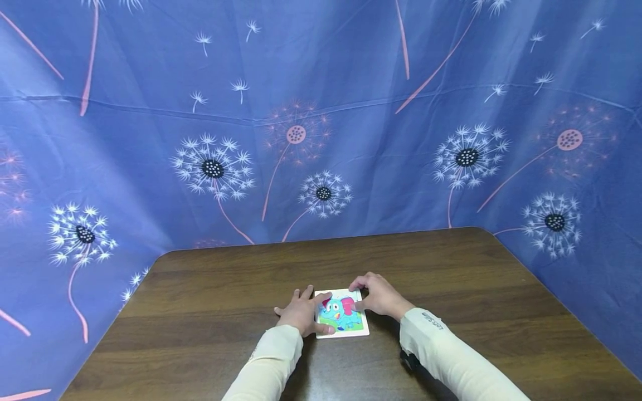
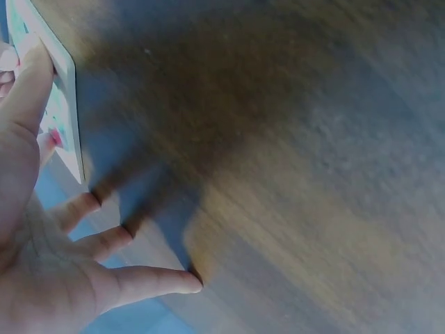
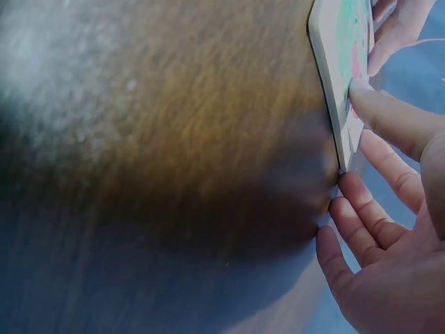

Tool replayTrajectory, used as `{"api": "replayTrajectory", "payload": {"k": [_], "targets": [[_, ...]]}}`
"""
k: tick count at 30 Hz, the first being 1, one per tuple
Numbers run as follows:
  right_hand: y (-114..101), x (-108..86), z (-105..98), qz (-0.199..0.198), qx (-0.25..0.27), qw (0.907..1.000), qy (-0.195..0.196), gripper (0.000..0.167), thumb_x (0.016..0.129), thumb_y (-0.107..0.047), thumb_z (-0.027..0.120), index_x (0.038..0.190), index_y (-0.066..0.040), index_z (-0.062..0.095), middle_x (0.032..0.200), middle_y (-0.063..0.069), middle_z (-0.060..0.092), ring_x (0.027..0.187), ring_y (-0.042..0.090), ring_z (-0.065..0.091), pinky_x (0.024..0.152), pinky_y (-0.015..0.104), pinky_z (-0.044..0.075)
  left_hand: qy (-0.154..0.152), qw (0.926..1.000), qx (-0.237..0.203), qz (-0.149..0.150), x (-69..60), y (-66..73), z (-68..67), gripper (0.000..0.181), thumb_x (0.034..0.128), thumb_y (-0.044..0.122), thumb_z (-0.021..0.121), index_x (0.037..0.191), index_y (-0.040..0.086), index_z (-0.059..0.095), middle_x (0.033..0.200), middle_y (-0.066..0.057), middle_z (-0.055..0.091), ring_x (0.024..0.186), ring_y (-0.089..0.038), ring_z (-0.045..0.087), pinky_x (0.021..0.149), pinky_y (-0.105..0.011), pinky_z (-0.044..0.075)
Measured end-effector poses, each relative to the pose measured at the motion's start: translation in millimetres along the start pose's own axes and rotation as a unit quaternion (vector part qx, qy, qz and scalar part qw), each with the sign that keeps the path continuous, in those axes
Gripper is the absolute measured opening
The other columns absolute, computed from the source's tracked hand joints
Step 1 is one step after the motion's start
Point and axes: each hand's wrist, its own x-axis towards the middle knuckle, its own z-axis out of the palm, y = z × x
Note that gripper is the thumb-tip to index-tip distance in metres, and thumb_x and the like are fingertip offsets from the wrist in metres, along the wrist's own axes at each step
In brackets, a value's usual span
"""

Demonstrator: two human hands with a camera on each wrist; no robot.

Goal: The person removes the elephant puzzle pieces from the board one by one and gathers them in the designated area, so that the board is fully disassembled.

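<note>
A square puzzle board (image 1: 351, 333) with a white border and a blue elephant picture (image 1: 346, 320) lies flat on the wooden table. My left hand (image 1: 301, 314) rests at its left side, fingers spread, thumb and index finger on the board; the other fingertips touch the table in the left wrist view. At the board's right edge is my right hand (image 1: 382, 296), its thumb on the picture near the pink ear and its fingers at the upper right corner. In the right wrist view the board's pale edge (image 3: 328, 76) shows beside that thumb.
The brown wooden table (image 1: 210, 289) has rounded far corners. Behind it hangs a blue cloth (image 1: 376, 150) printed with dandelions. A small black object (image 1: 409, 360) shows under the right sleeve.
</note>
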Motion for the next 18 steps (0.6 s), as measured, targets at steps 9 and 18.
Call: {"api": "replayTrajectory", "payload": {"k": [9,18], "targets": [[2.2,-3.6,-0.4,-0.011,-0.024,0.9996,0.007,0.032,0.075,-0.013,0.091,0.103,-0.014,0.074,0.101,0.0,0.062,0.103,0.025,0.058,0.096,0.048,0.047,-0.012,0.9999,0.009,-0.004,-0.4,0.9,1.2,0.079,0.0799,0.049,0.083,0.15,0.03,0.051,0.161,-0.013,0.037,0.147,-0.045,0.031,0.094,-0.085,0.031],[6.0,-1.9,4.6,-0.006,-0.037,0.9989,0.028,0.032,0.075,-0.015,0.092,0.102,-0.018,0.075,0.102,-0.002,0.062,0.107,0.026,0.057,0.096,0.052,0.044,-0.011,0.9999,0.004,-0.011,2.2,-1.5,1.7,0.079,0.0785,0.048,0.085,0.148,0.03,0.052,0.16,-0.012,0.038,0.147,-0.044,0.032,0.095,-0.085,0.031]]}}
